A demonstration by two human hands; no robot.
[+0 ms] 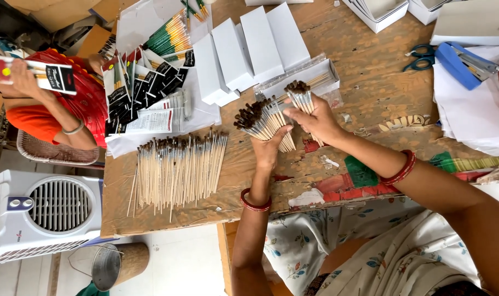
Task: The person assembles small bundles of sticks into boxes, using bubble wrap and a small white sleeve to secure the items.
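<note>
L hand [268, 149]: fingers closed round a fanned bundle of brushes [260, 119], bristle ends up-left, handles running down behind the palm. R hand [315, 119]: fingers pinched on a small bunch [300, 94] just beside the bundle, tips up. Both above the counter [370, 82], near its front edge.

Handle ends hidden behind hands; brush count n/a. Clear packet [310, 77] partly covered by R bunch.

L forearm comes straight up from below, palm away from cam, red bangle [254, 204]. R forearm enters from lower right, wrist bent inward.

Loose brush pile [178, 167] lies well left.
</note>
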